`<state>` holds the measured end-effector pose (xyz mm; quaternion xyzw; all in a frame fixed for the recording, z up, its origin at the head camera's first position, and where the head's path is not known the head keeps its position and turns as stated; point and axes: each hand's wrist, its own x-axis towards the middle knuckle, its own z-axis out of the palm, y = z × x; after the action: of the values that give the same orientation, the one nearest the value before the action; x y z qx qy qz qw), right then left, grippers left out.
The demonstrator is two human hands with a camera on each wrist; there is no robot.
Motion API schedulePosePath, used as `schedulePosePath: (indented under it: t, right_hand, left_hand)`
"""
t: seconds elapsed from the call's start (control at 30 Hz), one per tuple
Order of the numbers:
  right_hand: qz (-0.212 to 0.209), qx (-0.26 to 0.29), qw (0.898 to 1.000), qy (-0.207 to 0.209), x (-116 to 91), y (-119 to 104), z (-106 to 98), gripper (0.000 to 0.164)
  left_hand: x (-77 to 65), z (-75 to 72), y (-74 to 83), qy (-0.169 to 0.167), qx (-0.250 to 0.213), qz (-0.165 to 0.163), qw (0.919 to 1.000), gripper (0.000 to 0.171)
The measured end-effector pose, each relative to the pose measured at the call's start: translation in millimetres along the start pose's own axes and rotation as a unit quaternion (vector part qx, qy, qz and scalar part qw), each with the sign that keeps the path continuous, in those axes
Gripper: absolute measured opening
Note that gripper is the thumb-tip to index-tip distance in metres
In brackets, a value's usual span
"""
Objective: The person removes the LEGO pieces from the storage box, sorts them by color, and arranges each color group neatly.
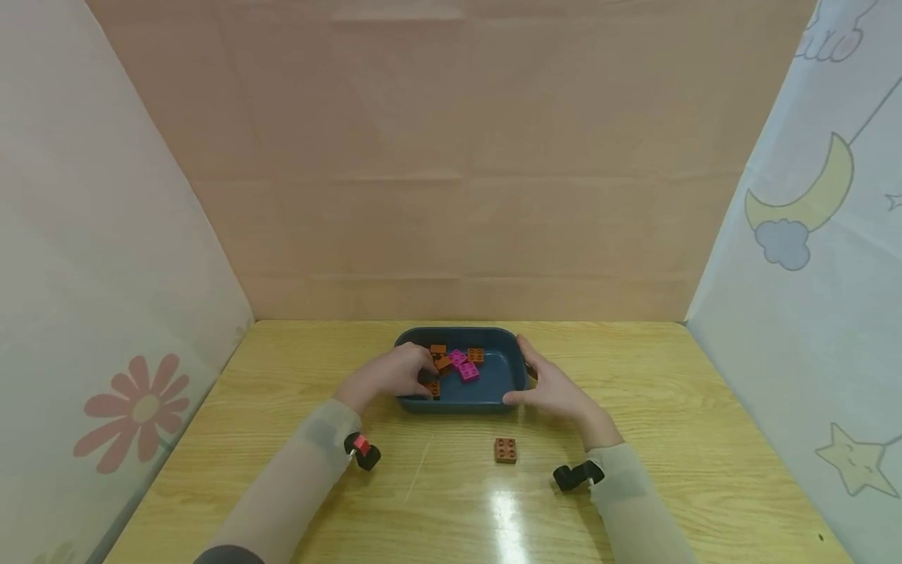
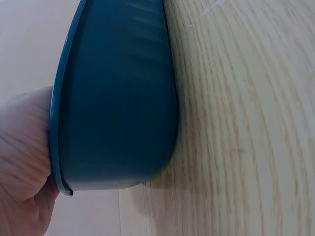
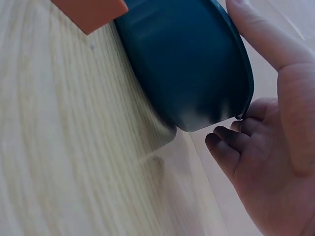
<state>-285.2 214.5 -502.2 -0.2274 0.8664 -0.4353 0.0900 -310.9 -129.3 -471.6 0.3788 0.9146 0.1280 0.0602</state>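
A dark blue rectangular tray [image 1: 502,385] sits on the table with orange and magenta toy building bricks in it. My left hand [image 1: 395,372] reaches over its left end, fingers and thumb down among the orange bricks [image 1: 434,387]; I cannot tell whether they pinch one. Magenta bricks [image 1: 468,371] lie in the middle, with another orange brick [image 1: 475,355] behind them. My right hand [image 1: 557,388] holds the tray's right end, thumb at the near rim and fingers round the far corner. In the right wrist view, the lower fingers [image 3: 224,147] curl beside the tray's outer wall [image 3: 192,69].
One orange brick [image 1: 505,450] lies alone on the wooden table [image 1: 423,501], in front of the tray. A tan paper backdrop [image 1: 465,196] rises behind the table. Printed white panels [image 1: 796,313] stand along both sides.
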Motion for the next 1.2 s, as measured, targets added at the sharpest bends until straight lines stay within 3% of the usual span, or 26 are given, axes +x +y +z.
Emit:
schedulePosePath:
  t: [0.3, 0.63, 0.9, 1.07, 1.2]
  right_hand:
    - [-0.018, -0.011, 1.000, 0.001, 2.9, 1.8, -0.3, 0.140]
    - [-0.028, -0.019, 0.999, 0.004, 4.6, 0.9, 1.9, 0.134]
    - [-0.026, -0.015, 1.000, 0.004, 3.9, -2.3, 3.8, 0.132]
    - [-0.015, -0.014, 1.000, 0.003, 4.1, -3.7, 3.6, 0.132]
    - [-0.008, -0.012, 1.000, 0.005, 4.1, -5.4, 4.7, 0.132]
  left_hand:
    - [4.2, 1.0, 0.0, 0.001, 0.018, 0.008, 0.9998, 0.035]
    - [2.5, -1.2, 1.9, -0.019, 0.003, -0.017, 0.9997, 0.029]
    - [3.2, -0.1, -0.9, -0.014, 0.002, -0.011, 0.9998, 0.027]
    - [1.3, -0.3, -4.0, 0.007, 0.000, 0.009, 0.9999, 0.026]
    - [-3.5, -1.1, -3.2, 0.056, -0.023, 0.032, 0.9976, 0.025]
